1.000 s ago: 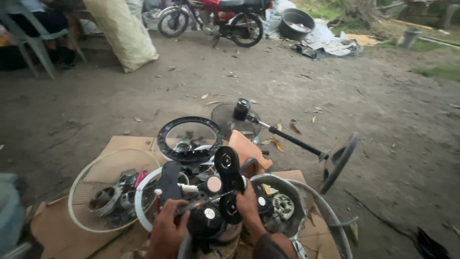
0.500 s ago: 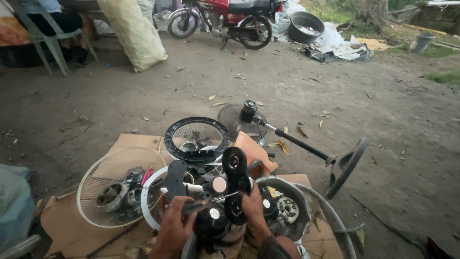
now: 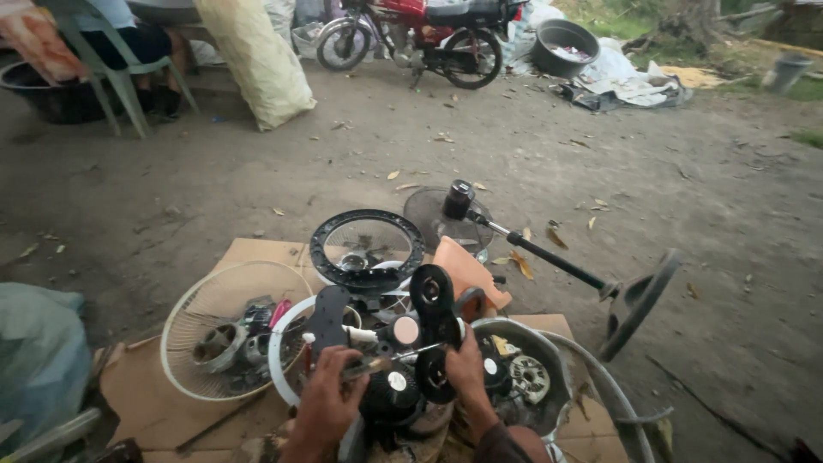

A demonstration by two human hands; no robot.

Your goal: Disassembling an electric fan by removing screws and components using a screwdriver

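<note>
— So what are the hands on?

— Both are at a black fan motor (image 3: pixel 390 390) standing low in the middle, on top of a pile of fan parts. The left hand (image 3: pixel 330 403) is curled closed around a thin screwdriver (image 3: pixel 390 358), whose metal shaft runs to the right, toward the motor's top. The right hand (image 3: pixel 467 373) is closed on the black fan blades (image 3: pixel 433 330), which stand just above the motor, fingers wrapped over the lower blade.

— And around them?

— All of it sits on flattened cardboard (image 3: pixel 163 403) on bare dirt. Left of the hands lies a white wire fan guard (image 3: pixel 201 296) with small parts heaped in it. Just beyond the blades is a black round guard (image 3: pixel 367 250). An orange plastic piece (image 3: pixel 463 270) lies right of that. Right of the right hand is a grey bowl-shaped housing (image 3: pixel 549 343) with a motor part inside. Further out, a fan stand (image 3: pixel 557 266) lies on its side, its round base tipped up.

— Anything far off?

— A red motorcycle (image 3: pixel 420 34), a pale sack (image 3: pixel 257 60) and a plastic chair (image 3: pixel 111 69).
</note>
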